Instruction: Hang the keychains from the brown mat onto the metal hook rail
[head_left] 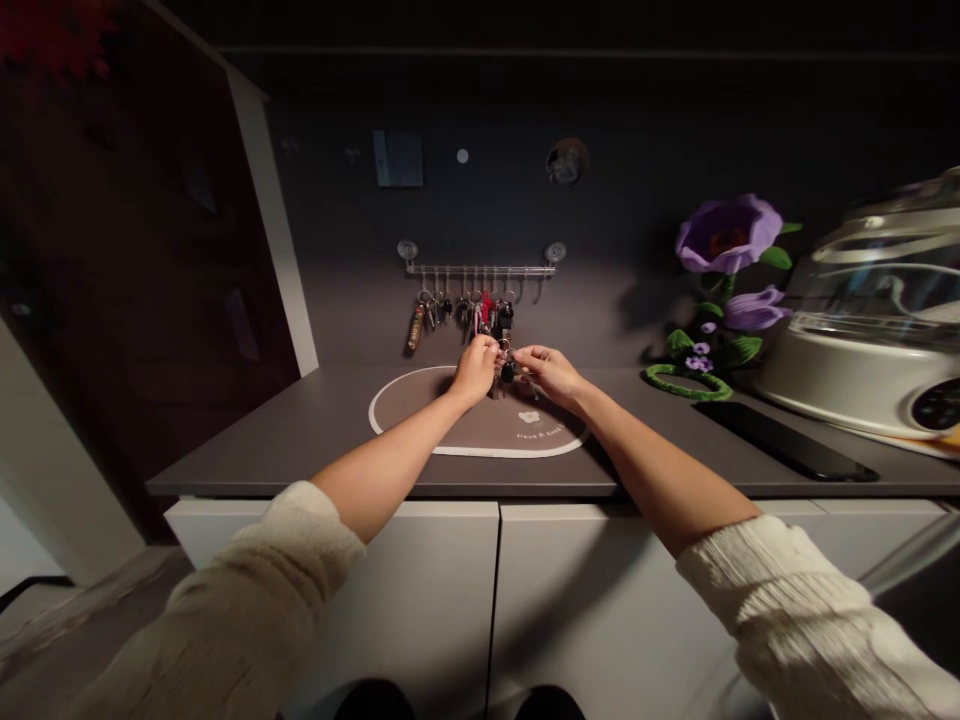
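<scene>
Two hands pinching keys, mat, white lettering barely legible

Your view is dim: light from your right, flower shadow thrown leftward on wall, edges visibly stretched.

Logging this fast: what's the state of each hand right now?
Left hand: closed, pinching the keys.
Right hand: closed, pinching at the same keys.
</scene>
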